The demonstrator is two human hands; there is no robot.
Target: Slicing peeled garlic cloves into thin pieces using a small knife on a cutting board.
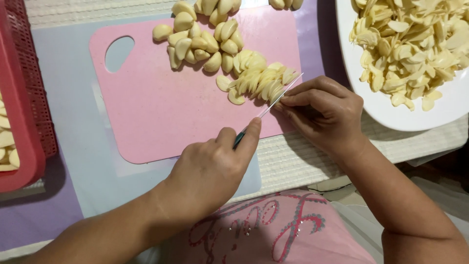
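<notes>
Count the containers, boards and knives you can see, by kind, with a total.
Pink cutting board: 1
Knife, held in the left hand and steadied by the right hand: 1
White plate of garlic slices: 1
Red basket: 1
Total: 4

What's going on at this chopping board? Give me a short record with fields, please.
Left hand: grips a teal-handled knife, blade angled across the board.
Right hand: fingers pinched at the blade, apparently steadying a clove; the clove itself is hidden.
Cutting board: pink, with a handle hole.
Garlic slices: fanned row left of the blade.
Whole peeled cloves: heaped at the board's far edge.
White plate: at right, piled with sliced garlic.
Red basket: at left edge.
</notes>
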